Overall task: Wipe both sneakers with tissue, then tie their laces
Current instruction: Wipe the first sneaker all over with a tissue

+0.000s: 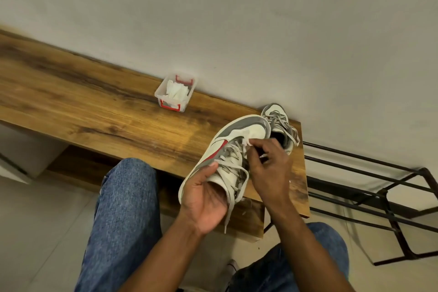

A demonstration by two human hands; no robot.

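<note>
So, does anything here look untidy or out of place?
Only the laces: on the held sneaker one loose lace end dangles below the left hand, and the second sneaker on the bench is unlaced too.

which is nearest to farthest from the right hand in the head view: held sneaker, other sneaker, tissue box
1. Held sneaker: the right hand is at its laces.
2. Other sneaker: just behind, by the wall.
3. Tissue box: far left on the wooden bench.
</note>
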